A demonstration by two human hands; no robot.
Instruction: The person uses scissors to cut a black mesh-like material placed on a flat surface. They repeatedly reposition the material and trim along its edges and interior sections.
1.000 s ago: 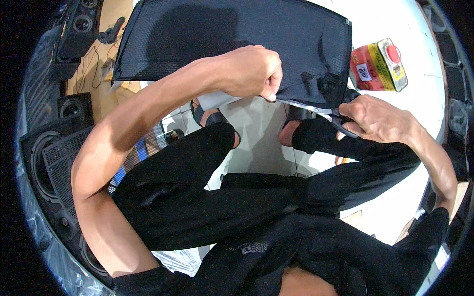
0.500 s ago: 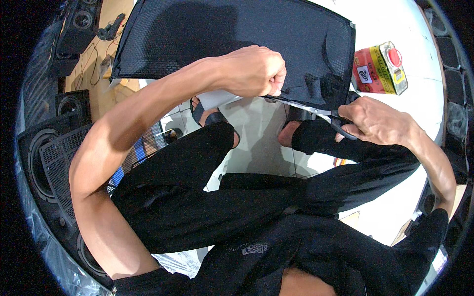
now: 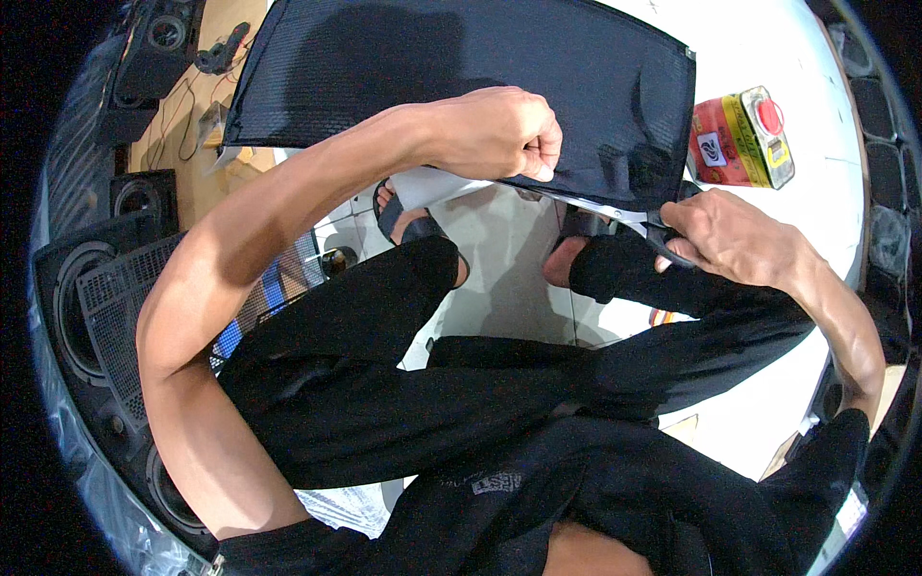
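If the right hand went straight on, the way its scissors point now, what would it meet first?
Probably the left hand, which seems to pinch the near edge of the black panel just beyond the scissors in the right hand. The blades may touch that edge; depth is unclear.

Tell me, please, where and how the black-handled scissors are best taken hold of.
Probably by the black handles, coming from the right: the scissors point left, their metal blades at the near edge of the black textured fabric, toward the left hand, so the blade end looks the poorer side. The right hand holds the handles now.
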